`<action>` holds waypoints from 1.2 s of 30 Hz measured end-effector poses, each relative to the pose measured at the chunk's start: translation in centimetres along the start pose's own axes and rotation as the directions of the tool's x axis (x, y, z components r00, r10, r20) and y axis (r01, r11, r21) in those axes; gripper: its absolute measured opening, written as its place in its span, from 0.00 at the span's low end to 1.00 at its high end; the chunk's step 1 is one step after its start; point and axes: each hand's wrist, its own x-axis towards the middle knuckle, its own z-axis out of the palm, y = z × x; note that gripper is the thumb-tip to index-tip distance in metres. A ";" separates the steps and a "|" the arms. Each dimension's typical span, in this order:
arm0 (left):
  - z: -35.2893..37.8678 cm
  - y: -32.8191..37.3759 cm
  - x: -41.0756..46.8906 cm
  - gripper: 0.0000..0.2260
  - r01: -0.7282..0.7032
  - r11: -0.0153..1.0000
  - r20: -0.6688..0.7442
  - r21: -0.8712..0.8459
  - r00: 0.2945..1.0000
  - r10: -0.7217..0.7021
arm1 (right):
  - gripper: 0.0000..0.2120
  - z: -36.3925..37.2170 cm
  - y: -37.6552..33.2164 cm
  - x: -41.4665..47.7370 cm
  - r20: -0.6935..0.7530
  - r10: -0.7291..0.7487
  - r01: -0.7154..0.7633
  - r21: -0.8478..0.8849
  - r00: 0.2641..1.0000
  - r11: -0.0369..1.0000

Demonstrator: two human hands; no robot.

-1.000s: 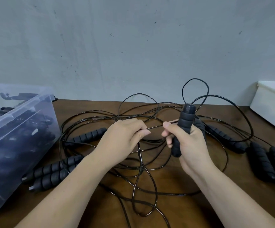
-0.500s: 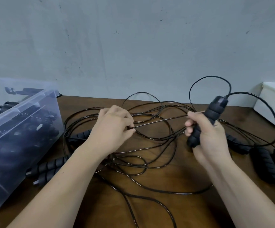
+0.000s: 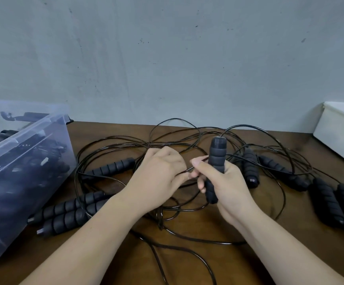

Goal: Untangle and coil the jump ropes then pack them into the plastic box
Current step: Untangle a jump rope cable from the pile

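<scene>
**A:** What differs from half a second ago?

**B:** The hands have closed in. Then a strand ran stretched between them. Now the left hand point(image 3: 163, 173) and right hand point(image 3: 226, 182) sit fingertip to fingertip over the middle of the tangle. The handle point(image 3: 216, 161) in the right one stands upright, where it leaned away to the right before.

**A:** How much room is around them?

**B:** The plastic box point(image 3: 49, 138) stands at the left, just beside two loose handles point(image 3: 64, 214) lying side by side. A white tub point(image 3: 339, 128) sits at the far right. The wall rises close behind the loops. Bare table point(image 3: 198, 262) shows between the forearms, crossed by a few strands.

**A:** And the grip?

**B:** The right hand's fingers wrap round the foam handle, and its thumb and forefinger also nip a thin black cord point(image 3: 188, 169). The left hand's fingers are curled and pinch that same cord just beside the right thumb. The other jump ropes point(image 3: 109, 168) lie tangled on the table, and dark handles show through the box wall.
</scene>
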 end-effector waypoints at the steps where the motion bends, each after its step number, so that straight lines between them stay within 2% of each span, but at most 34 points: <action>1: 0.1 0.1 0.0 0.17 0.004 1.000 0.011 -0.009 1.000 -0.003 | 0.06 0.0 0.0 0.0 -0.001 -0.005 0.005 -0.009 1.000 1.000; 6: -0.5 -0.4 0.1 0.10 0.025 1.000 -0.017 0.012 1.000 -0.025 | 0.05 -0.4 -0.6 0.1 -0.077 -0.052 0.048 -0.047 0.996 0.998; 11: -1.6 -2.9 0.0 0.11 0.166 0.984 -0.005 0.059 0.986 -0.166 | 0.07 -2.2 -2.2 1.0 -0.201 -0.065 0.093 0.134 0.977 0.987; 14: -2.1 -4.4 -0.1 0.12 0.237 0.969 -0.056 0.074 0.971 -0.234 | 0.05 -3.5 -3.0 1.8 -0.282 -0.046 0.115 0.236 0.958 0.965; 17: -2.6 -4.5 -0.1 0.12 0.251 0.966 -0.096 0.059 0.965 -0.245 | 0.06 -4.0 -3.3 2.1 -0.253 -0.015 0.086 0.273 0.967 0.958; 19: -2.4 -3.7 0.0 0.13 0.216 0.974 -0.082 0.072 0.974 -0.210 | 0.13 -3.3 -3.0 1.7 -0.189 -0.004 0.058 0.284 0.982 0.957; 21: -1.8 -2.8 0.0 0.15 0.186 0.979 -0.064 0.083 0.981 -0.181 | 0.20 -2.2 -2.7 1.1 -0.136 0.008 0.027 0.258 0.991 0.966; 23: -1.3 -2.1 0.1 0.20 0.177 0.980 -0.045 0.096 0.984 -0.173 | 0.22 -1.2 -2.3 0.4 -0.085 0.006 0.012 0.200 0.996 0.980; 25: -1.1 -1.3 0.2 0.23 0.185 0.978 -0.022 0.094 0.983 -0.184 | 0.19 -0.5 -1.8 0.0 -0.047 0.000 0.006 0.132 0.999 0.991; 28: -0.9 0.0 0.1 0.19 0.149 0.986 -0.032 0.072 0.989 -0.147 | 0.09 0.1 -0.7 -0.4 -0.014 -0.023 0.023 -0.008 1.000 1.000; 32: -0.5 1.4 -0.1 0.16 0.078 0.993 0.013 0.087 0.997 -0.080 | 0.08 0.5 -0.2 -0.6 -0.026 -0.061 0.058 -0.104 0.998 0.993; 36: -0.1 1.4 -0.1 0.19 0.072 0.992 0.065 0.101 0.995 -0.079 | 0.10 0.2 -0.3 -0.5 -0.054 -0.122 0.107 -0.227 0.991 0.968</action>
